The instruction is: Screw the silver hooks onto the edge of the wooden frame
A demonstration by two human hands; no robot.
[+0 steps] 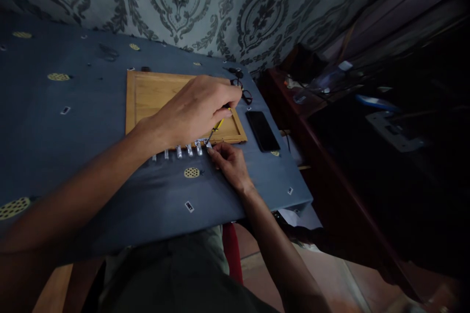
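My left hand [198,107] reaches over a framed wooden panel [157,90] and grips a yellow-handled screwdriver [217,125] between thumb and fingers. The screwdriver slants down, its tip at the panel's front edge by a small silvery clip-like piece [209,145]. Thumb and forefinger of my right hand [231,164] pinch that piece from the near side. Further silvery pieces [189,149], several in a row, stick out along the same edge to the left. My left forearm hides part of the panel and of the row.
A black phone [262,130] lies right of the panel, with eyeglasses [247,97] and a dark keyring-like item [237,73] behind. The blue patterned tablecloth [147,205] ends at the right beside a dark red cabinet [316,156]. A patterned curtain [220,5] hangs behind.
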